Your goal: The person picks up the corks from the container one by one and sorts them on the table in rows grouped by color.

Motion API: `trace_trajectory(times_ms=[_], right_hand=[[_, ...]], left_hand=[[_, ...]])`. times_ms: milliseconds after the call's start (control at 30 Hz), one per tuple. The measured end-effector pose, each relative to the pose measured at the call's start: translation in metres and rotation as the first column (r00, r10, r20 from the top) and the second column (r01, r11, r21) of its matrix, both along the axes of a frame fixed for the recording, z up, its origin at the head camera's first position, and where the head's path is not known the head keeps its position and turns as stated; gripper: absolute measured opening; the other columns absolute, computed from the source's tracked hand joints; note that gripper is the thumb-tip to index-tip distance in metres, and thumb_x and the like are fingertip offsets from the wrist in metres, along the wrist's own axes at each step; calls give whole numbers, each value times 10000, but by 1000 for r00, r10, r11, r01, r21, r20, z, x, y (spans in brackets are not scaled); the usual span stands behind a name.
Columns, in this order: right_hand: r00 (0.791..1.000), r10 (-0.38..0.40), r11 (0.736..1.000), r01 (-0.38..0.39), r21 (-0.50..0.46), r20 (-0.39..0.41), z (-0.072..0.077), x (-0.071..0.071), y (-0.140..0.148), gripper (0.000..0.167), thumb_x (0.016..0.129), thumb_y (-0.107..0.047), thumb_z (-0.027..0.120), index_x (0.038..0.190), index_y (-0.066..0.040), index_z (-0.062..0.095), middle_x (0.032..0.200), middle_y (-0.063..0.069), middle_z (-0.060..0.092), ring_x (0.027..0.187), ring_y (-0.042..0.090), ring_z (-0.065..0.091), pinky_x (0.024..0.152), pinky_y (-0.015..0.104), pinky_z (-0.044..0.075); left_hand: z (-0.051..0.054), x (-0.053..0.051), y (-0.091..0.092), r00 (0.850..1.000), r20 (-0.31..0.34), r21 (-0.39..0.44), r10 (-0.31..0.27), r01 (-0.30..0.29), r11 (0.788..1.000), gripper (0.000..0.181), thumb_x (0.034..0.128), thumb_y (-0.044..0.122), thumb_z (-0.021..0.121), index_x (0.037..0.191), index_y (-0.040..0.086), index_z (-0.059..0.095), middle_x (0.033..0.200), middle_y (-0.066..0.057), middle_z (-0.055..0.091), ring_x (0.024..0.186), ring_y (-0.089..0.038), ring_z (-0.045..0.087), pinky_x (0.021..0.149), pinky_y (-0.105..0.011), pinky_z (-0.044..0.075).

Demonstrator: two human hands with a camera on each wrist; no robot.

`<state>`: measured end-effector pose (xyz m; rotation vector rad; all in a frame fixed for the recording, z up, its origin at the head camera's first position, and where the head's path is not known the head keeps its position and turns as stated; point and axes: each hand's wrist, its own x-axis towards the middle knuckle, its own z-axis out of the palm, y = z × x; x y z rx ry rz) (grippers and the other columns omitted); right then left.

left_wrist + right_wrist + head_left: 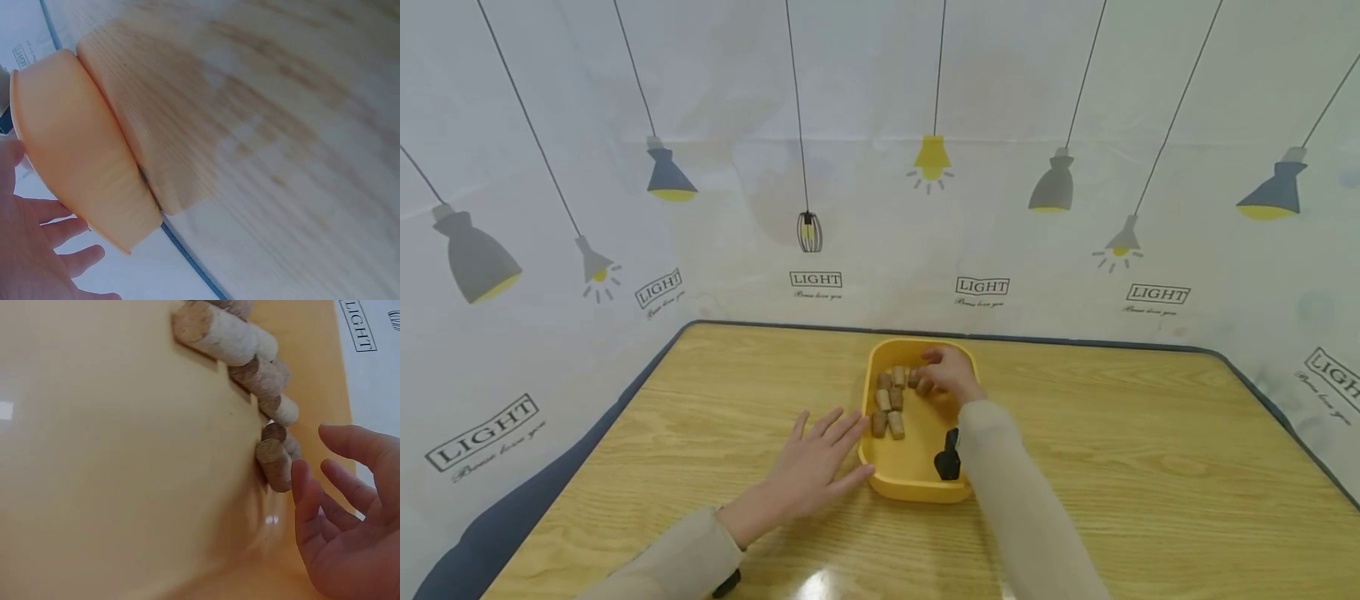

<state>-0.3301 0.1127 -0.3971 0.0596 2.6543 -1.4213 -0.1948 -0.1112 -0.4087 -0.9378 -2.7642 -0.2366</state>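
Note:
A yellow plastic tray [917,492] with rounded corners lies lengthwise before me. Several corks [896,400] are lined up in pairs along its left side and far end, and the right wrist view shows the same corks [215,334] up close. My right hand [951,372] is inside the tray at the far end, beside the farthest corks. Its fingers [302,481] are bent loosely beside the end cork [275,465], and nothing shows between thumb and fingers. With fingers spread, my left hand [816,462] rests against the tray's left rim.
The wooden table [1150,433] extends to both sides of the tray. Behind it stands a white backdrop [880,200] printed with lamps. A black wrist device [950,458] shows at the right sleeve.

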Motion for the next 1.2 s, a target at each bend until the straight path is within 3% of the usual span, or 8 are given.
trace_trajectory(times_ms=[267,567,767,867,967,1000,1067,1200], right_hand=[[999,22,998,-24,62,30,-10,2,2,517,697,-40,654,1180,37,486,1049,176,527,684,197,528,569,284,467],[998,37,988,-44,149,48,-13,4,2,491,736,-53,678,1168,52,471,994,165,531,723,219,534,693,323,447],[998,45,982,-51,182,32,-37,-21,8,457,697,-68,713,1099,34,519,872,133,568,676,219,549,651,335,453],[998,55,978,-61,197,38,-41,-27,10,453,688,-67,720,1085,34,528,827,120,572,670,217,548,632,327,454],[998,48,980,-55,194,37,-31,-18,8,420,696,-63,699,1071,30,534,840,121,569,707,225,540,641,326,449],[998,23,976,-35,213,59,-17,-8,3,404,706,-37,671,1079,30,530,870,129,567,744,244,537,668,343,448],[999,36,978,-42,205,30,-9,0,3,377,710,-40,649,1058,42,529,880,136,553,758,250,517,661,339,443],[998,63,980,-62,187,-3,3,6,2,337,723,-28,603,1046,43,536,916,134,545,785,255,506,661,331,443]], left_hand=[[2,1,0,1000,-14,15,-8,8,1000,646,891,551,329,1356,104,368,1376,-47,338,1252,-273,270,963,-569,99],[3,1,0,1000,-27,-4,-8,7,1000,648,890,558,320,1351,106,379,1368,-47,354,1246,-267,286,955,-575,129],[3,1,1,1000,-14,10,-8,9,1000,643,890,549,333,1353,104,374,1369,-53,350,1251,-267,274,961,-569,111],[3,1,1,1000,-14,11,-8,8,1000,642,890,547,339,1352,103,375,1372,-47,345,1252,-264,273,963,-568,107],[3,1,1,1000,-19,10,-12,12,1000,640,889,545,344,1348,101,382,1368,-51,351,1247,-268,281,961,-570,111],[3,1,1,1000,-19,9,-14,14,1000,640,889,545,344,1349,102,381,1367,-55,354,1247,-269,282,961,-571,110],[3,1,1,1000,-17,12,-16,17,1000,639,889,545,344,1350,104,379,1364,-59,358,1245,-270,285,963,-568,105],[4,1,0,1000,-8,14,-18,18,1000,634,892,537,351,1346,96,384,1361,-64,364,1244,-271,287,966,-565,96]])
